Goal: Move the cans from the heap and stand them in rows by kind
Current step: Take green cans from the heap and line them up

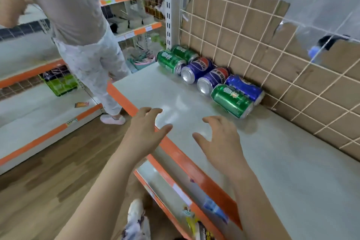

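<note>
Six cans (196, 70) lie on their sides in a heap at the far side of the shelf (272, 161), against the wire grid (243, 31) | three green, three blue | left hand (145, 132) spread wide, empty, over the shelf's near orange edge | right hand (220, 140) spread wide, empty, near the cans but apart from them

Six cans (209, 78) on their sides
</note>
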The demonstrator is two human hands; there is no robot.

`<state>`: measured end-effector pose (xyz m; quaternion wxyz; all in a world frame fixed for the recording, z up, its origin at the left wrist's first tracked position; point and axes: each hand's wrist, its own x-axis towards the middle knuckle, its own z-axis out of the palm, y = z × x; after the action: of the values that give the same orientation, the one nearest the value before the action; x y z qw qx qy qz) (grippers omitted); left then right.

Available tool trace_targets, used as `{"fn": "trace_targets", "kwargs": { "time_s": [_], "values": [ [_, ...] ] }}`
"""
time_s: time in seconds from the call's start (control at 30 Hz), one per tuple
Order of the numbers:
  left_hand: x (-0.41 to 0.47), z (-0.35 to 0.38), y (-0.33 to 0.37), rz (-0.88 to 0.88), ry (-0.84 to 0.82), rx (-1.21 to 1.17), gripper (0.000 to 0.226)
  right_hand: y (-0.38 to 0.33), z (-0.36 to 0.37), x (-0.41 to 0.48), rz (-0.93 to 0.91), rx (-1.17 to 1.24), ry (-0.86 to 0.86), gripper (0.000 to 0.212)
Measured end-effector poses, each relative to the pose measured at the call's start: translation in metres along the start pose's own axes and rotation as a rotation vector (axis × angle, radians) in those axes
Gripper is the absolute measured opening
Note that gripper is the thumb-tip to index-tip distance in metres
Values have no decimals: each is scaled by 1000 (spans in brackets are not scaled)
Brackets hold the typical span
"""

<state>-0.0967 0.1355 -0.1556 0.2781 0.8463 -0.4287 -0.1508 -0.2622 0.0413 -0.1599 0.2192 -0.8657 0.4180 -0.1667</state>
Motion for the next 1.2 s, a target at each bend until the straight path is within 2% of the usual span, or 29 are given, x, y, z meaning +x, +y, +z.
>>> {"fn": "trace_targets", "kwargs": {
  "time_s": [0.37,0.5,0.7,1.0,1.2],
  "values": [
    [191,-50,-39,215,-145,62,58,-58,35,121,190,-59,142,49],
    [238,-58,-51,279,-200,91,64,-76,41,160,241,-51,213,45],
    [295,-59,-52,329,-235,44,67,-84,30,222,257,-114,205,46],
    [345,-46,-38,318,-366,74,67,-77,37,319,297,-167,44,44],
    [359,-39,-34,246,-538,38,56,-64,44,349,294,-314,-149,55]
  ]
}}
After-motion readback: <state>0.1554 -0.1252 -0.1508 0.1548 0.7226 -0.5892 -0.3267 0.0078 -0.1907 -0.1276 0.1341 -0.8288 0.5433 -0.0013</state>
